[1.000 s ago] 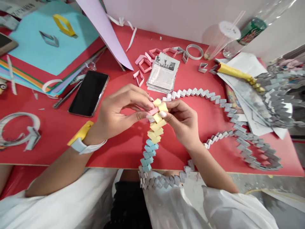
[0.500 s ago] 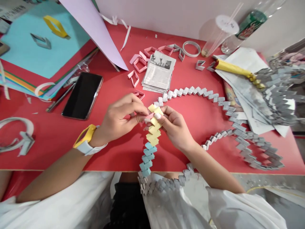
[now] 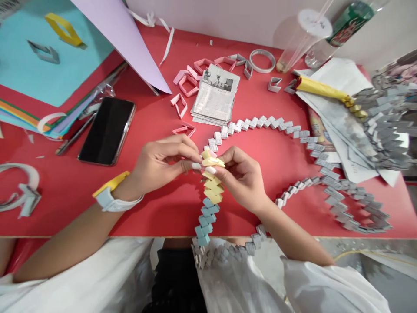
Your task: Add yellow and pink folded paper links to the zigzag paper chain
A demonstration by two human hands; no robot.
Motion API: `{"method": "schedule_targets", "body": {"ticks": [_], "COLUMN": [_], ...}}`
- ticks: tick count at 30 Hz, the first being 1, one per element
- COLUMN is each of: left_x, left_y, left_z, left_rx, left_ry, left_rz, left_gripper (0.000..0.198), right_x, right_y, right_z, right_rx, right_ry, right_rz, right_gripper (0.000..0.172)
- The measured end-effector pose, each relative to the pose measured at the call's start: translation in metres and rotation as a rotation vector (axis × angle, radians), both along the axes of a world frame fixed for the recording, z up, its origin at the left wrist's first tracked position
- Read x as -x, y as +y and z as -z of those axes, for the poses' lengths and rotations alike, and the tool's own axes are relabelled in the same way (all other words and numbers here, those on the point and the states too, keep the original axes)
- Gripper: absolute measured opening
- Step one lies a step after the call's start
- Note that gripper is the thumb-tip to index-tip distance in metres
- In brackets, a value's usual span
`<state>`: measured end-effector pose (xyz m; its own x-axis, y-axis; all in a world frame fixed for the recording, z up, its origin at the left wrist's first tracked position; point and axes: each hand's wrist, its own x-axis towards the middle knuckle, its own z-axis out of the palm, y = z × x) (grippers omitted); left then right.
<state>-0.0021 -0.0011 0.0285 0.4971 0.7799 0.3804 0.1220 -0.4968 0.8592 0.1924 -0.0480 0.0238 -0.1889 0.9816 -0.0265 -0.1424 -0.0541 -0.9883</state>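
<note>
In the head view, the zigzag paper chain (image 3: 213,189) stands mid-frame, its yellow end raised between both hands over the red counter (image 3: 156,213). The right hand (image 3: 244,178) pinches that end between thumb and fingers; the left hand (image 3: 163,163) is drawn narrow at its left edge, though whether it grips paper cannot be told. Good handling here probably means steadying the links from the right, light fingertip pressure and square creases, since thin folds could buckle.

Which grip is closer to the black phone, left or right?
Left. The left grip sits right of the phone and lower in view; the right grip is farther right, beyond the left one.
</note>
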Motion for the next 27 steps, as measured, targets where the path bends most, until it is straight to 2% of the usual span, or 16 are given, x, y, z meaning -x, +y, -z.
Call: {"method": "schedule_targets", "body": {"ticks": [4, 6, 9, 13, 15, 17, 21, 25, 27], "left_x": [-0.004, -0.008, -0.013, -0.013, -0.010, -0.007, 0.000, -0.002, -0.005], "left_y": [-0.010, -0.017, -0.026, -0.030, -0.029, -0.027, -0.021, -0.020, -0.023], "left_z": [-0.004, -0.003, 0.000, 0.000, -0.002, -0.006, -0.011, -0.008, -0.006], "left_rx": [-0.117, -0.116, -0.110, -0.379, -0.476, -0.464, -0.409, -0.494, -0.447], "left_ry": [0.108, 0.077, 0.042, 0.083, 0.129, 0.150, 0.148, 0.150, 0.106], "left_rz": [-0.103, -0.160, -0.235, -0.319, -0.317, -0.278, -0.191, -0.229, -0.276], "left_gripper": [0.005, 0.007, 0.011, 0.015, 0.019, 0.019, 0.015, 0.013, 0.016], "right_x": [0.000, 0.000, 0.001, 0.002, 0.001, -0.001, -0.003, -0.004, -0.005], "right_y": [-0.003, -0.003, -0.002, -0.003, -0.003, -0.002, 0.003, 0.007, 0.008], "right_z": [0.000, 0.000, 0.000, 0.002, 0.001, 0.001, 0.003, 0.007, 0.009], "right_rx": [-0.111, -0.154, -0.136, -0.129, -0.117, -0.064, 0.149, 0.274, 0.305], "right_ry": [-0.090, -0.109, -0.060, -0.001, 0.022, 0.085, 0.287, 0.379, 0.378], "right_rz": [0.071, 0.079, 0.038, 0.004, -0.006, -0.033, -0.154, -0.268, -0.317], "right_gripper": [0.022, 0.020, 0.021, 0.022, 0.022, 0.021, 0.022, 0.023, 0.024]}}
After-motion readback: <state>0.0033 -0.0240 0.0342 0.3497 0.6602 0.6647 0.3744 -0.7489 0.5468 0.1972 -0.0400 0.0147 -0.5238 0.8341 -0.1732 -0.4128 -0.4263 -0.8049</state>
